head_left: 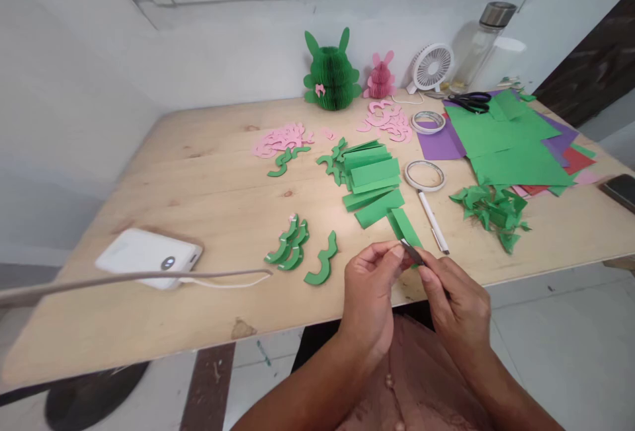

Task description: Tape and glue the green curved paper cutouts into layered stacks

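Near the table's front edge my left hand [374,282] is closed in a pinch. A small whitish bit shows at its fingertips, too small to name. Between the thumb and fingers of my right hand [459,295] is a slim dark tool [413,252], its tip touching the left fingertips; its exact kind is unclear. Just beyond the hands lie a folded green paper strip [404,226] and a white pen [433,221]. To the left are a wavy green paper cutout [322,260] and several similar cutouts [288,246] with small white patches.
Folded green strips [374,176], tape rolls [425,175], green scraps [491,209] and coloured sheets [516,153] lie ahead and right, with black scissors [470,100] on top. Pink cutouts [282,139], paper rabbits [331,80], a fan [432,67] and a bottle [481,47] stand behind. A power bank [149,256] lies left.
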`<state>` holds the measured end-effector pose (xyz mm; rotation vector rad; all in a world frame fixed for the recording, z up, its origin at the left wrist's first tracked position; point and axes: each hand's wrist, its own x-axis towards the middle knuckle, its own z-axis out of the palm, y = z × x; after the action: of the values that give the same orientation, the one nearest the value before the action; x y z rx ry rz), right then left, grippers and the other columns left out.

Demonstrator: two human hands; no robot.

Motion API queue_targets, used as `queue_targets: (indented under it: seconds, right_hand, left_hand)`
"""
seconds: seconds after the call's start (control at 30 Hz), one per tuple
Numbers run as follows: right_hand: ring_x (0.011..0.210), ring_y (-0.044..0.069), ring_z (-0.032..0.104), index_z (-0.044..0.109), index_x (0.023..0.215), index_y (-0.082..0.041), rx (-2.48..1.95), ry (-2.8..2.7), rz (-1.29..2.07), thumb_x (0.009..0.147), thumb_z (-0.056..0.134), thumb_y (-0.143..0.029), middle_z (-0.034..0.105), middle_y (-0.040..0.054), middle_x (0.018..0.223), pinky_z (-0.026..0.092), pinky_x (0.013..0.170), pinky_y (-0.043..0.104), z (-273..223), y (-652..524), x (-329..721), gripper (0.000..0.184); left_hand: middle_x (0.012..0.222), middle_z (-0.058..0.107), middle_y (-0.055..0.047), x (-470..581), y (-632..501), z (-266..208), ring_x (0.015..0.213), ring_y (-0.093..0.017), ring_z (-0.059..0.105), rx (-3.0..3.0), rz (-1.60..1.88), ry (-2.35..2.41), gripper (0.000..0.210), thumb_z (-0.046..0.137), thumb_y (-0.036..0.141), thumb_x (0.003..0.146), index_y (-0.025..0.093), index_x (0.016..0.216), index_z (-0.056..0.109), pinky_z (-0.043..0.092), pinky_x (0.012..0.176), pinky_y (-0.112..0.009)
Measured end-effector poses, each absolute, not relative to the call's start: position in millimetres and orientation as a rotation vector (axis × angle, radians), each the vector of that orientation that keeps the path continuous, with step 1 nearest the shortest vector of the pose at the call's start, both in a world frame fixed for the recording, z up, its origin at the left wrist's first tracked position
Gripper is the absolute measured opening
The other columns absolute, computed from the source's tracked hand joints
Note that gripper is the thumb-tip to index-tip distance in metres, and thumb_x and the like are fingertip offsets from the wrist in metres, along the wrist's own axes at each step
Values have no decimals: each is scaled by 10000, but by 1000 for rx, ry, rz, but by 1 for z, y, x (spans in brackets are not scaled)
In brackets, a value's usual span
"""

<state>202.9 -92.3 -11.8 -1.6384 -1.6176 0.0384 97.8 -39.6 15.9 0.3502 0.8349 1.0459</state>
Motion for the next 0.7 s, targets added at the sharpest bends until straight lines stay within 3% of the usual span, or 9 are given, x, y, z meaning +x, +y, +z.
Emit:
queue_targets:
  seconds: [0.43,0.7]
  right_hand:
    - [702,128,640,657,1090,-121,-1633,-1627,5,928,506,-185,691,52,807,490,657,226,-12,-93,203,230]
    - [693,129,631,684,1076,-157,-1662,-1488,252,925,502,-225,680,32,797,496,630,222,-10,-94,204,246]
  left_hand:
    - [692,679,-20,97,-41,16,680,-108,604,354,1046,830,114,757,212,676,127,712,691,499,774,-257]
    - [727,706,-45,92,-39,13,714,-134,636,433,990,819,128,733,234,711,126,770,700,505,816,-301]
